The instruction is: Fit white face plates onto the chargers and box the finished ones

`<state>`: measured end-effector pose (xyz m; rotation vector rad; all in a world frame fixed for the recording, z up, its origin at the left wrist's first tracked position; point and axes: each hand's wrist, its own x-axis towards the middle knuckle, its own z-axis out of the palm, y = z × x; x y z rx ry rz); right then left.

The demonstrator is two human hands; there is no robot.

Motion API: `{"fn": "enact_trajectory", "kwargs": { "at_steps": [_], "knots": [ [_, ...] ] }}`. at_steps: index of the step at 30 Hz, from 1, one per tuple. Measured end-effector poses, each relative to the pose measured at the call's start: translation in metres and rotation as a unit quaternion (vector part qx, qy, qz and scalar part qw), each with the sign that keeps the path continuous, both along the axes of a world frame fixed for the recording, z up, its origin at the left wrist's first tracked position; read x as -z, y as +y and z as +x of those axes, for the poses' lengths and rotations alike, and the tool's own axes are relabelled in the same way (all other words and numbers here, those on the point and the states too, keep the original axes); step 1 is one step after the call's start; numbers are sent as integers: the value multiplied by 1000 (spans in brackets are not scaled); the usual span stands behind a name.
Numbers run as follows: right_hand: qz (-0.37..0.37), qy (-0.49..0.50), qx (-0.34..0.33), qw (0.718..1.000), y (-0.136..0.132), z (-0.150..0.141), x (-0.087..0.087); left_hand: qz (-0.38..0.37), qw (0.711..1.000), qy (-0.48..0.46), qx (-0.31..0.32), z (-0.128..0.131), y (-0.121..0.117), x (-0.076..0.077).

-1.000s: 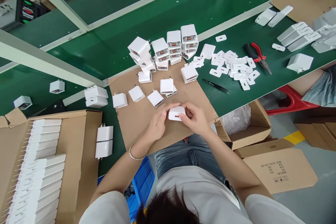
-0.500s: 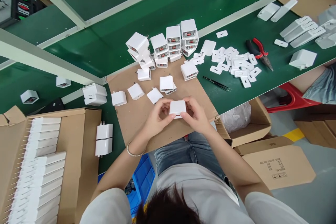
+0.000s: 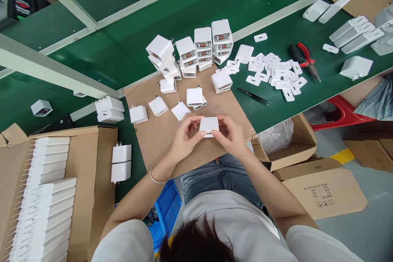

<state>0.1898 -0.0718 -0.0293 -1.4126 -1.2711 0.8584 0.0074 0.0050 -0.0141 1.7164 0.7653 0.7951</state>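
Note:
A white plug-in charger (image 3: 209,124) is held between my two hands, above the near part of a cardboard sheet (image 3: 153,141). My left hand (image 3: 188,133) grips its left side, with the thumb at the near edge. From the other side my right hand (image 3: 229,133) grips it the same way. A thin red line shows along the charger's near end. Just beyond my fingers, a charger (image 3: 194,97) rests partly on another one, and a further charger (image 3: 181,111) lies to its left. Stacked chargers with open ends (image 3: 203,40) stand at the back of the sheet.
On the green bench to the right lie loose white end plates (image 3: 282,74), black tweezers (image 3: 254,96) and red-handled pliers (image 3: 305,61). A carton of chargers (image 3: 106,151) stands at the left. Another person's knee (image 3: 376,100) shows at the right edge, by a red stool (image 3: 340,112).
Both hands still hold the charger, which has shifted very slightly to the right. Less of the red line at its near end shows now. The camera view has moved a little.

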Motion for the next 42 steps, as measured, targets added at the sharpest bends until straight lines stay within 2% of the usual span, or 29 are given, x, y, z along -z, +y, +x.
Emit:
{"fn": "enact_trajectory", "kwargs": {
  "at_steps": [6,12,22,27,30,35,42],
  "knots": [
    [4,38,20,999,0,-2,4,-29,999,12,28,-2,-8,1],
    [34,87,-21,995,3,0,2,-13,999,-21,21,-2,-6,1],
    [53,34,-38,997,6,6,-3,5,998,-37,44,-7,-2,-4],
    [65,48,-67,994,5,10,-6,53,998,-23,23,-11,-6,0],
    [61,53,-59,995,4,9,-5,64,998,-27,-7,-4,-14,1],
    [55,80,-31,995,4,6,-1,24,998,-45,-47,13,-23,1],
    [60,86,-24,994,5,6,6,15,999,-32,-6,10,-19,5]
  ]
}}
